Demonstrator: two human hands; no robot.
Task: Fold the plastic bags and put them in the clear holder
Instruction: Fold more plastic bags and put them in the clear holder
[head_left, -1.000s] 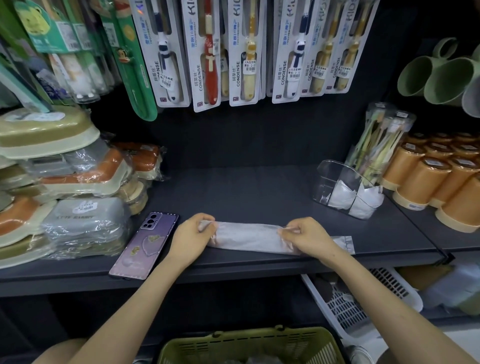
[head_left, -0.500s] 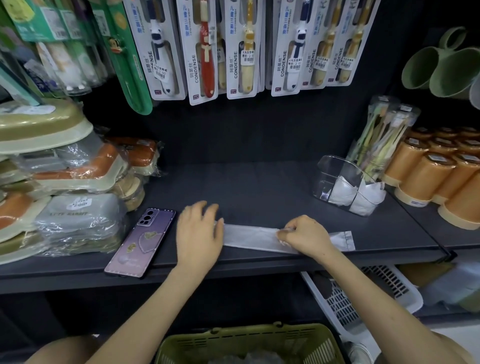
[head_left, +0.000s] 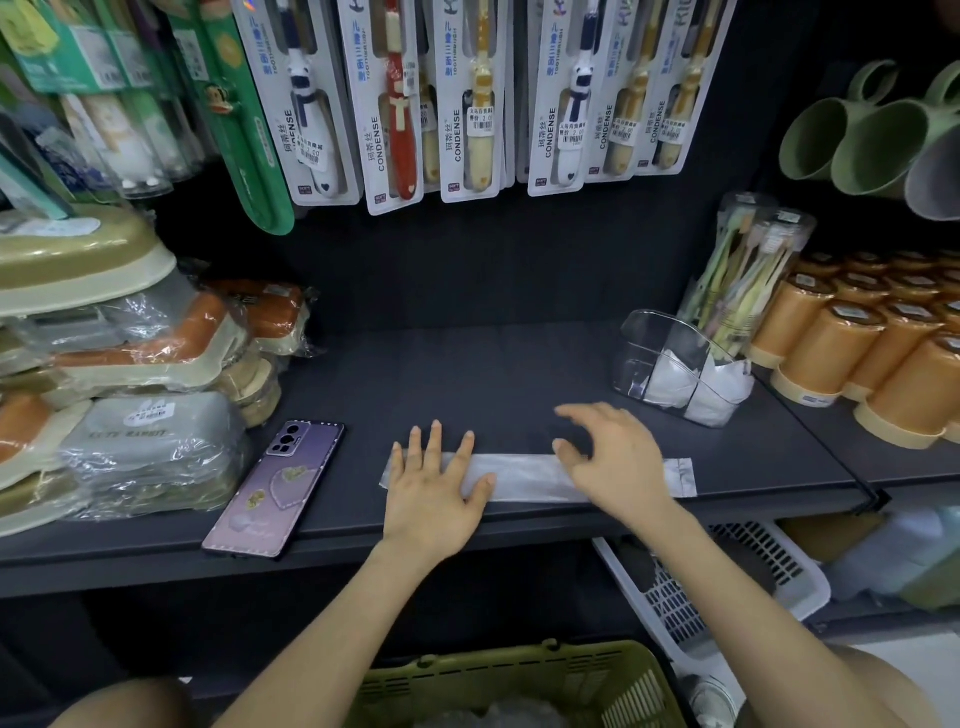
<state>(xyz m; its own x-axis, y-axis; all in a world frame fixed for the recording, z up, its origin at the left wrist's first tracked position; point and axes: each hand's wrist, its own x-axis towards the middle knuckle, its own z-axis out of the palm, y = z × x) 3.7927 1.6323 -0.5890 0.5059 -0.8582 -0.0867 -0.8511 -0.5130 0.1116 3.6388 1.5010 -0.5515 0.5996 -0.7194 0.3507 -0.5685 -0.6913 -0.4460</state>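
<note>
Dark shop shelf: the bag lies folded into a long strip along its front edge, with the holder well apart at the back right. That slick strip could spring open or slip off the edge if pressed too lightly. The left hand lies flat, fingers spread, on its left end; the right hand, open and blurred, is over its right part, contact unclear.

Bare shelf lies open between the wrapped boxes and phone on the left and the clear holder on the right. Orange cups and toothbrush tubes crowd just beside and behind the holder, and hanging toothbrush packs overhang the back
</note>
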